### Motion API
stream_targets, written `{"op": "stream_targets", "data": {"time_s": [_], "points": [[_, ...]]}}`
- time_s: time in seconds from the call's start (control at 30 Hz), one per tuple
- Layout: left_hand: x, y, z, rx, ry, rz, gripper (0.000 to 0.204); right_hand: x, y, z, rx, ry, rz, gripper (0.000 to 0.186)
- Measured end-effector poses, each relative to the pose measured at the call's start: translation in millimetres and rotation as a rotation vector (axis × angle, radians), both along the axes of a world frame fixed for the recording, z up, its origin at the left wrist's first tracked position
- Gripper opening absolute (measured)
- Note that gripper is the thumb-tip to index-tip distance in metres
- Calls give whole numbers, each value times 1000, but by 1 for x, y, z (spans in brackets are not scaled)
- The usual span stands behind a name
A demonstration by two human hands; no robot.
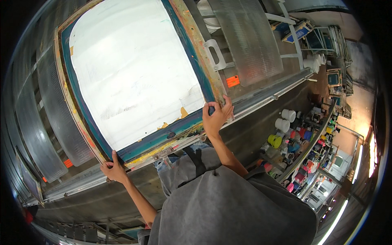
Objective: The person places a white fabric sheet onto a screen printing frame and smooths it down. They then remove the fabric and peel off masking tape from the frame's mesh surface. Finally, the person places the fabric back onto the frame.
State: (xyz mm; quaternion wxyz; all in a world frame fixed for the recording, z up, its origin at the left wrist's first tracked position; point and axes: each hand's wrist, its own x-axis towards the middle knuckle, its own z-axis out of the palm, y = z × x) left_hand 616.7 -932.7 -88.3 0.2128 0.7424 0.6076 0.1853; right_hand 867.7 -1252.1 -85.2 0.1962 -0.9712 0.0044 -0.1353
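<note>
A large screen frame (62, 77) with paint-stained wooden sides and a teal inner border lies in front of me, a white sheet (134, 69) over its middle. My left hand (115, 169) is closed on the frame's near-left corner, one fingertip at the sheet's lower-left corner. My right hand (214, 116) grips the near-right corner, its fingers bent over the frame beside the sheet's lower-right corner. Small torn yellow patches (183, 112) show along the sheet's near edge, and a white handle (216, 53) is by the frame's right side.
Translucent slatted panels (30, 126) flank the frame, with small orange blocks (232, 81). A metal rail (265, 99) runs along the near edge. Rightward are white buckets (288, 115), a crowded shelf of coloured containers (304, 136) and stacked screens (334, 77). Another framed panel (28, 175) leans at far left.
</note>
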Motion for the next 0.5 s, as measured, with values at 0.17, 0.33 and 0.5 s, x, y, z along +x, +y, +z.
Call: {"op": "stream_targets", "data": {"time_s": [0.17, 0.33, 0.5], "points": [[0, 1, -1, -46, 3, 9, 70, 1, 2, 4, 11, -14, -9, 11], [4, -2, 5, -45, 25, -7, 69, 3, 0, 3, 5, -29, -8, 9], [-9, -1, -4, 40, 41, -39, 60, 6, -8, -15, -27, -45, 68, 11]]}}
